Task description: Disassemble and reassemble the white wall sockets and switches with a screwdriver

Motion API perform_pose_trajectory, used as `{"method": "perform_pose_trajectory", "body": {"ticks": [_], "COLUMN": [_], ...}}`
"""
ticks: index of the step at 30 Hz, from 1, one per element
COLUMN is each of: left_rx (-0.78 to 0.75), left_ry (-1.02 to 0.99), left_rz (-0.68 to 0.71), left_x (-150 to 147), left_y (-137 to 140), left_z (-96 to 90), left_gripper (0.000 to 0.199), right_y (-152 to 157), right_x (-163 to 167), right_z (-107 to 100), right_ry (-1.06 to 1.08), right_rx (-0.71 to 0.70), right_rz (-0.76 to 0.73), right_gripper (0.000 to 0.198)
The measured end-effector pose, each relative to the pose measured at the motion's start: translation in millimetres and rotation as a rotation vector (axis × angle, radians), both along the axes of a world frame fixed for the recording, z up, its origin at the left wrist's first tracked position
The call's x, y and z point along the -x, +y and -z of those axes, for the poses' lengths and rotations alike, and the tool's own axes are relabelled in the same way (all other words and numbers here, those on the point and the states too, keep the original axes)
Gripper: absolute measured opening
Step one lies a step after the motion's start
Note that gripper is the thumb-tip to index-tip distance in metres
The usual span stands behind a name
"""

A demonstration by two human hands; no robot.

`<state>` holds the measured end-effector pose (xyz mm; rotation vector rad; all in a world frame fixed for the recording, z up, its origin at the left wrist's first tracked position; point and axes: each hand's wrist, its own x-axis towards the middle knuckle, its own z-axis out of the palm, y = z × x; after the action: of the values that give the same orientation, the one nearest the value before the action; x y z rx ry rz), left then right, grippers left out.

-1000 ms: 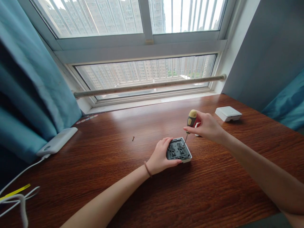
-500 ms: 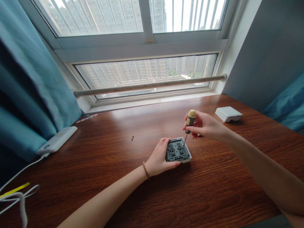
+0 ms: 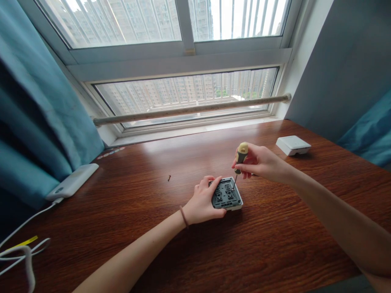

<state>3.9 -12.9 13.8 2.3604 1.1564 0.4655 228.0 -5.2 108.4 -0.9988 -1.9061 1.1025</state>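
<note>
Mid-tabletop (image 3: 275, 244), left hand (image 3: 203, 201) clamps the switch module (image 3: 226, 195); right hand (image 3: 259, 162) fingers pinch the screwdriver (image 3: 240, 156), tip in it.

Single head-worn view, looking forward and down across wooden desk (image 3: 128, 211) toward window (image 3: 183, 97). Hands at mid-frame, close; curtain (image 3: 36, 122) at left edge. No second view.

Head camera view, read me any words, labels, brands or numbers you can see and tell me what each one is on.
None can be read.
Power bank: a small mark near its end, too blurred to read.
Strip of coloured dots by the sill: no letters made out.
Switch module, screwdriver, white box: no text visible.
</note>
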Motion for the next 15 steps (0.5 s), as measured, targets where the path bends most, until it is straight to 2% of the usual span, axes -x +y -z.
{"method": "perform_pose_trajectory", "body": {"ticks": [3,9,15], "left_rx": [0.002,0.012,-0.010], "left_ry": [0.018,-0.109,-0.091], "left_rz": [0.009,0.046,0.057], "left_x": [1,5,4], "left_y": [0,-2,-2], "left_z": [-0.6,11.5,11.4], "left_gripper": [0.096,0.107,0.091], "right_y": [-1,-2,-3], "right_x": [2,3,3], "right_z": [1,0,-1], "right_ry": [-0.004,-0.033,-0.043], "right_rx": [-0.018,-0.031,-0.046], "right_rz": [0.002,0.004,0.011], "right_gripper": [0.025,0.026,0.025]}}
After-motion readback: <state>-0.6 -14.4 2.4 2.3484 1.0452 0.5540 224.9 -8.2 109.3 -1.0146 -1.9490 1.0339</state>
